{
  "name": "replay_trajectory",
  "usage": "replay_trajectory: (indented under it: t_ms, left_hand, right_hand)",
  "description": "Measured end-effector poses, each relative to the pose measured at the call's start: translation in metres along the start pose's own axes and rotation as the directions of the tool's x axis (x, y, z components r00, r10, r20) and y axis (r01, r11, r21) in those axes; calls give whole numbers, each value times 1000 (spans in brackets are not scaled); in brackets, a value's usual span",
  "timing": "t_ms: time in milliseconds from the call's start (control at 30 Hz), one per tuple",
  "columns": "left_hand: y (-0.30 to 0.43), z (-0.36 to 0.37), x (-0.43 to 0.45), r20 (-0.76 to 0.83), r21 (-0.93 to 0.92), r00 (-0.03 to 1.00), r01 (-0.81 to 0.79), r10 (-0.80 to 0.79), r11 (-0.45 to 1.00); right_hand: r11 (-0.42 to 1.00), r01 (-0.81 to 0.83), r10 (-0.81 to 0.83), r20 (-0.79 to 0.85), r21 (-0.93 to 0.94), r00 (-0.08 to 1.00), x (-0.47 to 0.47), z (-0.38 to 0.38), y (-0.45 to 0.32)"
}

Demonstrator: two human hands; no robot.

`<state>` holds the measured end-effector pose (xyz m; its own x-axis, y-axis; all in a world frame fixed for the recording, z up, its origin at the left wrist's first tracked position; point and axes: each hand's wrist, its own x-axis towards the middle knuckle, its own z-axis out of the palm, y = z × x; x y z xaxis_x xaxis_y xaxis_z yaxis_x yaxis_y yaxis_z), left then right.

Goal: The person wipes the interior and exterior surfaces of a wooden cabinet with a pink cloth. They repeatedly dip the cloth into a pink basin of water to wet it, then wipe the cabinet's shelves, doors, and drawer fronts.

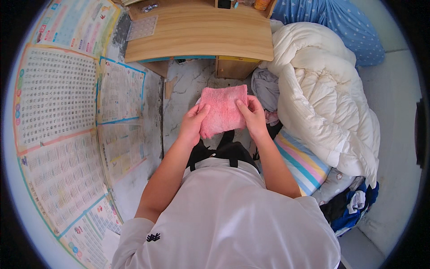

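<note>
A pink terry cloth (223,111), roughly square and apparently folded, is stretched between my two hands above the floor. My left hand (193,123) grips its left edge, the thumb lying on the upper face. At the right edge my right hand (252,115) pinches the cloth the same way, thumb on top and fingers behind. The underside of the cloth and most of my fingers are hidden.
Ahead stands a wooden desk (201,32) with a clear dotted sheet (142,27) on it. A white quilt (319,84) is heaped on a striped mattress (302,161) at right. Printed charts (58,95) cover the left wall. Clothes (349,205) lie at lower right.
</note>
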<state>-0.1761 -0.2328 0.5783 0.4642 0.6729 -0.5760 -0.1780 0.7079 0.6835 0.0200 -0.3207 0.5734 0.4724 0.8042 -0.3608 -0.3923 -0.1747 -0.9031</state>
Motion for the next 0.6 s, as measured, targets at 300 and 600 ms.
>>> replay_trajectory:
  t_ms: [300, 600]
  left_hand:
    - [45, -60, 20, 152, 119, 988, -52, 34, 991]
    - [79, -37, -1, 514, 549, 844, -458, 150, 699]
  right_hand:
    - [997, -53, 53, -10, 64, 999, 13, 52, 17]
    - [900, 234, -269, -44, -366, 962, 15, 144, 34]
